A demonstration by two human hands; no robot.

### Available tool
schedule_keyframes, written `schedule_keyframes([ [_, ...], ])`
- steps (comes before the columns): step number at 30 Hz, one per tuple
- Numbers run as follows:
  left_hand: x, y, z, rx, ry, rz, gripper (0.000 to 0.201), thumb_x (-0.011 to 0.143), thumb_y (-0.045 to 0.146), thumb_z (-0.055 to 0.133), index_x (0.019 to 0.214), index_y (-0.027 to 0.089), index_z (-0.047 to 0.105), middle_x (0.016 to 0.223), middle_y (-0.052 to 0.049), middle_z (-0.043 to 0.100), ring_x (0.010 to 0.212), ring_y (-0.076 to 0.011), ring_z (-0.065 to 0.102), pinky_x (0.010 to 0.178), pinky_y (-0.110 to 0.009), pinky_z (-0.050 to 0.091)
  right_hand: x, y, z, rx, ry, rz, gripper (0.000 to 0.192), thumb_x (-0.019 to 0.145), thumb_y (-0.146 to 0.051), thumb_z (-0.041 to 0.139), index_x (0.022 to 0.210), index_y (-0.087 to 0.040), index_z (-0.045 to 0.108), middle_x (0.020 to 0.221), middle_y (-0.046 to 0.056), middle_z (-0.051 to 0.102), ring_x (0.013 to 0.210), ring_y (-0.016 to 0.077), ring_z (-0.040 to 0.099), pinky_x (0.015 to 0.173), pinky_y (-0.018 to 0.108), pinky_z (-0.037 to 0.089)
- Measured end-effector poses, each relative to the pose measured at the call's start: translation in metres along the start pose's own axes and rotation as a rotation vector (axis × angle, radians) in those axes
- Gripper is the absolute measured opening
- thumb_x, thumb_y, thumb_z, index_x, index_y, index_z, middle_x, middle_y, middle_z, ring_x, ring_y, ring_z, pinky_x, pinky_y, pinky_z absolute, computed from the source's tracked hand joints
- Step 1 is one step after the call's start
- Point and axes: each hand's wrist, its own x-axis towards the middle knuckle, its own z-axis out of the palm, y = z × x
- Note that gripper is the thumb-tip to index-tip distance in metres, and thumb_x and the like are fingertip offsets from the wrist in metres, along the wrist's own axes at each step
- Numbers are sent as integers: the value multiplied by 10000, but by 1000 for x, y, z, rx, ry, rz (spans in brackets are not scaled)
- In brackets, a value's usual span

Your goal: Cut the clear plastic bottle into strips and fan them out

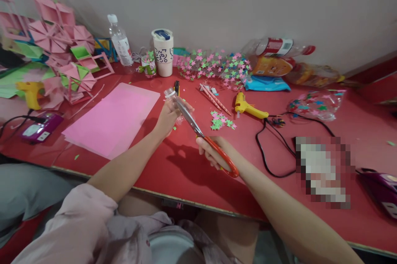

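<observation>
My left hand (168,116) is closed around a small clear plastic bottle (169,93), whose neck points up and away from me above the table. Most of its body is hidden by my fingers and the blades. In my right hand (211,152) is a pair of scissors (228,164) with red-orange handles. Their blades look nearly closed and reach up and left to the bottle; I cannot tell whether they touch it. A black-and-yellow cutter (176,87) lies just beyond my left hand. Loose green and pink paper stars (221,121) lie to the right.
Pink paper sheets (114,119) lie left of my hands. A yellow glue gun (250,107) with a black cord rests at right, another glue gun (31,92) at far left. A white tumbler (163,55), water bottle (120,43) and star-filled bags (214,67) line the wall.
</observation>
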Motion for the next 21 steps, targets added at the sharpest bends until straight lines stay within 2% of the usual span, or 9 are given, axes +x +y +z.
schedule_keyframes([
  [5, -1, 0, -1, 11, -17, -37, 148, 724, 256, 689, 767, 209, 556, 742, -14, 699, 890, -193, 691, 785, -331, 551, 3, 3, -5, 95, -95, 18, 579, 764, -763, 453, 647, -197, 486, 343, -92, 371, 277, 71, 394, 362, 207, 371],
  [10, -1, 1, 0, 94, -8, -26, 96, 712, 182, 660, 742, 202, 571, 729, -26, 695, 870, -191, 685, 790, -337, 548, 1, -1, -3, 17, -11, 64, 571, 748, -755, 491, 637, -195, 488, 348, -84, 385, 276, 74, 415, 353, 199, 345],
  [14, -1, -2, 1, 68, -6, -36, 122, 723, 203, 685, 726, 190, 564, 721, -38, 690, 896, -207, 688, 803, -352, 551, -1, 0, 1, 18, 40, 47, 572, 754, -755, 480, 621, -199, 472, 376, -86, 379, 280, 68, 407, 339, 193, 322],
  [21, -1, -7, -1, 26, -23, -26, 176, 728, 280, 715, 765, 193, 567, 744, -25, 702, 876, -188, 697, 796, -338, 555, -1, 2, 2, 61, 23, 37, 544, 727, -730, 551, 615, -215, 418, 356, -104, 345, 277, 61, 368, 339, 191, 293],
])
